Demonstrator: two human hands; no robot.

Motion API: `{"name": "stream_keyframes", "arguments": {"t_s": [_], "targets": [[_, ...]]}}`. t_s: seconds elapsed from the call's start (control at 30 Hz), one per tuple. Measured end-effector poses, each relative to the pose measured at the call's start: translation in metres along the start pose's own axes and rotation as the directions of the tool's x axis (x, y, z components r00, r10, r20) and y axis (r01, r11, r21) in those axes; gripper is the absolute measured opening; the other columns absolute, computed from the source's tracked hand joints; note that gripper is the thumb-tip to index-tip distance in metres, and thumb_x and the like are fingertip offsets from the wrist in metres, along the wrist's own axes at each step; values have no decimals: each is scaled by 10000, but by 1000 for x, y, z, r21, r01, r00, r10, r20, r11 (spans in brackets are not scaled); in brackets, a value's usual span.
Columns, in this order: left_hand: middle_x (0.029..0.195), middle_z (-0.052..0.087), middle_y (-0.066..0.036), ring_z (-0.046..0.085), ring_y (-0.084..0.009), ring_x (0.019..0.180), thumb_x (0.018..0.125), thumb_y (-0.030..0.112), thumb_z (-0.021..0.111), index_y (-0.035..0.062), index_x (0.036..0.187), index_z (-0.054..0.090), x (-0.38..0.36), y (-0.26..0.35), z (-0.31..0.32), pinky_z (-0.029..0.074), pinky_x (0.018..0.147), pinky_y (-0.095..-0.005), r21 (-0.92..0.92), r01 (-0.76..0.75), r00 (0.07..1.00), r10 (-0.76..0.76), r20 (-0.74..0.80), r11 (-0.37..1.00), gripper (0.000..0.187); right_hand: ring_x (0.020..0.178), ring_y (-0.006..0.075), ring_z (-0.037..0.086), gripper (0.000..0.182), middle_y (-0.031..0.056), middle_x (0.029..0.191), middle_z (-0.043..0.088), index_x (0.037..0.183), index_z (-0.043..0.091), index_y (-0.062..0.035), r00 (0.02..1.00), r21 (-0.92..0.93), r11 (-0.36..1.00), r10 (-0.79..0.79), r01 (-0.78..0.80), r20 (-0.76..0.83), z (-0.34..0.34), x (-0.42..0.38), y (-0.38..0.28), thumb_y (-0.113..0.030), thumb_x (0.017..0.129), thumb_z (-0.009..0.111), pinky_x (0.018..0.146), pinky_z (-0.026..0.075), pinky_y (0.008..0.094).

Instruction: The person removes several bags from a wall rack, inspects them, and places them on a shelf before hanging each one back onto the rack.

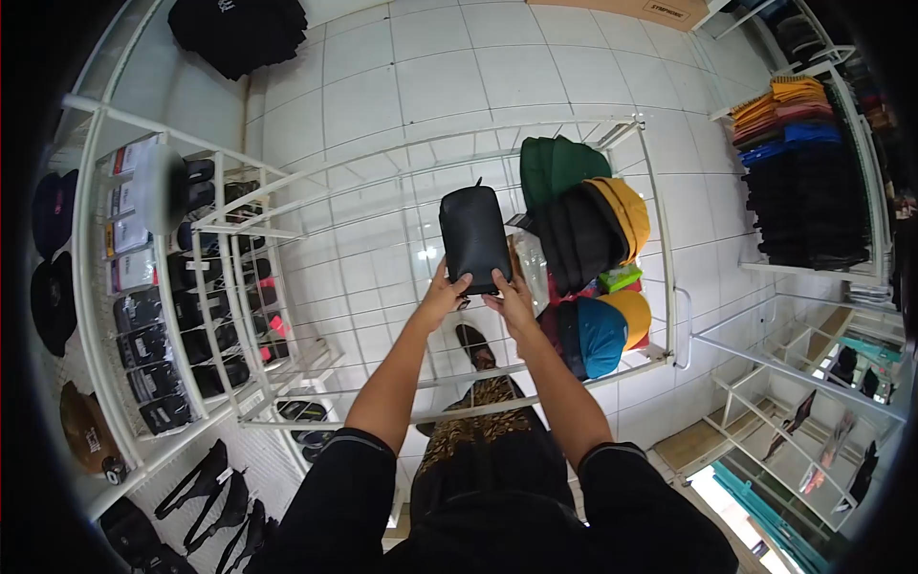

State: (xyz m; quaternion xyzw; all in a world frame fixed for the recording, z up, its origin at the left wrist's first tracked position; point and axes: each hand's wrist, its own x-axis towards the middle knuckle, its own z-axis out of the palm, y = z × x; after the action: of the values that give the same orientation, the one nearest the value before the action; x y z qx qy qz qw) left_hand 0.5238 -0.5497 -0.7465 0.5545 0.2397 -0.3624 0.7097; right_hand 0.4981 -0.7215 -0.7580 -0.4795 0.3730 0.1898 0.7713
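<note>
My black sleeves fill the bottom of the view, and my forearms reach up over the white wire rack (660, 239). The black pouch (473, 239) is a matte, rounded rectangle with a small zip pull sticking out of its far end; it sits above the rack's wire shelf, just left of the stacked caps (598, 230). My left hand (445, 297) grips its near left corner, fingers closed against the underside and thumb on the face. My right hand (513, 301) pinches the near right corner the same way, fingers clamped on the pouch's edge.
</note>
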Motion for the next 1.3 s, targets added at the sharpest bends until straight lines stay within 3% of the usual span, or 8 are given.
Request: {"name": "stream_keyframes", "arguments": {"t_s": [0.13, 0.3, 0.4, 0.6, 0.8, 1.0, 1.2, 1.3], "targets": [[1288, 580, -109, 545, -210, 1179, 914, 379, 716, 182, 1591, 56, 40, 14, 0, 419, 1000, -419, 31, -35, 999, 34, 24, 999, 966, 971, 175, 656, 713, 72, 1206, 620, 1531, 337, -196, 1000, 50, 999, -18, 19, -9, 4, 31, -12, -276, 929, 712, 748, 595, 311], [1313, 570, -115, 523, -208, 1226, 944, 341, 687, 179, 1590, 82, 87, 22, -5, 388, 1056, -426, 48, -27, 999, 26, 29, 998, 899, 815, 202, 685, 781, 145, 1214, 603, 1489, 326, 7, 995, 24, 998, -48, 51, -88, 9, 69, -25, -334, 912, 727, 742, 600, 311], [1321, 568, -113, 524, -208, 1223, 945, 329, 688, 182, 1590, 89, 97, 31, 1, 382, 1063, -438, 2, -55, 998, 55, 23, 998, 893, 807, 203, 687, 766, 154, 1213, 601, 1485, 336, -2, 989, -6, 998, -69, 69, -130, 10, 90, -26, -339, 915, 722, 743, 602, 304], [1317, 573, -113, 555, -154, 1118, 967, 263, 664, 138, 1596, 42, 141, 7, 1, 451, 898, -280, 63, -198, 980, 200, -27, 978, 894, 817, 194, 672, 668, 143, 1201, 609, 1461, 380, -21, 981, 84, 993, -60, 77, -186, 7, 122, -13, -291, 938, 696, 721, 596, 285], [1474, 420, -302, 601, -285, 1116, 973, 389, 602, 93, 1588, -27, 149, -2, 1, 448, 961, -310, 424, -105, 987, 146, -64, 899, 928, 944, 205, 643, 663, 132, 1233, 602, 1495, 340, -46, 962, 99, 988, -94, 123, -258, 16, 104, -7, -184, 935, 669, 796, 564, 309], [1511, 342, -327, 391, -349, 1410, 953, 436, 618, 3, 1559, 149, 74, -40, -10, 373, 1113, -357, 523, -154, 941, 286, -182, 839, 880, 1069, 280, 632, 615, 140, 1334, 539, 1483, 362, -54, 986, 59, 997, -33, 43, -164, 16, 40, 0, -167, 940, 627, 850, 543, 370], [1297, 606, -194, 583, -277, 1196, 960, 359, 637, 49, 1448, 453, -91, -77, -55, 463, 983, -379, 197, -74, 948, 130, -292, 978, 607, 1054, 271, 638, 449, 124, 1236, 605, 1361, 514, -63, 982, -263, 957, 155, -122, 107, 37, -42, 8, -234, 953, 591, 852, 523, 372], [1193, 655, -150, 613, -235, 1116, 954, 363, 648, 70, 1417, 496, -190, -71, -80, 483, 902, -361, 8, -91, 907, 87, -413, 996, 569, 993, 252, 646, 418, 107, 1179, 631, 1313, 550, -58, 948, -408, 911, 183, -63, 261, 72, -87, 18, -251, 945, 600, 830, 521, 366]]}}
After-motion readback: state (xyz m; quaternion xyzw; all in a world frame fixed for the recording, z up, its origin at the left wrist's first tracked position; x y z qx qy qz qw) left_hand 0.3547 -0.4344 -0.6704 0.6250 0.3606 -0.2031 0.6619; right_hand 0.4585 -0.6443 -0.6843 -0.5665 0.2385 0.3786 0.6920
